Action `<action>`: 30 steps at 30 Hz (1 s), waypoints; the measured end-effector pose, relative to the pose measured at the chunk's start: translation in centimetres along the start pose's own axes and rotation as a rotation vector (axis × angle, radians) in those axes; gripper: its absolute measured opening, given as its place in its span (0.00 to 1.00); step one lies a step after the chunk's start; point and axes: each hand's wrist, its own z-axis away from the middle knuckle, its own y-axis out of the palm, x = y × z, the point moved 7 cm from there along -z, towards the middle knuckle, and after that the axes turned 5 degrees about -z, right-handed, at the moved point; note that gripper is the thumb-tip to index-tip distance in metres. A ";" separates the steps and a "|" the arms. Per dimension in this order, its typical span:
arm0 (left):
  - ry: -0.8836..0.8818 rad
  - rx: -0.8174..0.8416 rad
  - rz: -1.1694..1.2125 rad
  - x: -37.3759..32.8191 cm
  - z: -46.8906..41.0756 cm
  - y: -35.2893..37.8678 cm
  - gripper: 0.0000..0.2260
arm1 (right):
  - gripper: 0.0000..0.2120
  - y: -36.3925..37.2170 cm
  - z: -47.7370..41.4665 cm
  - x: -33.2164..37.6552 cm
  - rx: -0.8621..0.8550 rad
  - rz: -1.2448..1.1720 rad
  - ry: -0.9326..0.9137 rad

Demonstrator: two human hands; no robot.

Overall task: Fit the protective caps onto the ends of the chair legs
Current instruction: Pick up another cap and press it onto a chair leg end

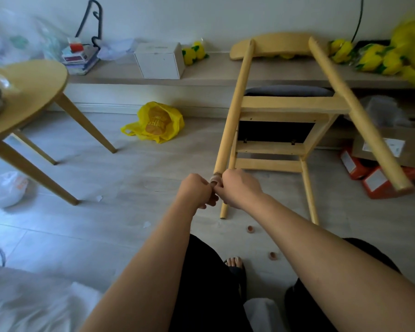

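Note:
A light wooden chair (292, 104) lies tipped over, its back against a low ledge and its legs pointing toward me. The end of its long left leg (233, 111) reaches my hands. My left hand (197, 190) and my right hand (237, 188) meet at that leg's tip, and both pinch a small brown cap (215, 179) against the leg end. Two more brown caps lie on the floor: one (250, 229) below my right wrist, another (272, 255) near my foot. The far right leg end (404, 186) is bare wood.
A round wooden table (34, 92) stands at the left. A yellow plastic bag (156, 122) lies on the floor ahead. Cardboard and orange boxes (379, 173) sit at the right. The ledge (201, 73) holds a white box and yellow toys. My foot (234, 263) is below.

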 end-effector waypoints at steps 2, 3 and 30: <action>0.027 -0.001 -0.002 -0.1 -0.1 0.0 0.12 | 0.21 -0.1 0.1 -0.2 -0.004 0.012 0.004; 0.044 -0.002 0.000 -0.2 -0.2 0.0 0.12 | 0.21 -0.2 0.2 -0.4 0.002 0.000 0.006; 0.103 -0.047 0.034 -0.3 -1.3 -0.2 0.09 | 0.17 -0.2 -0.3 -1.0 0.092 -0.126 -0.001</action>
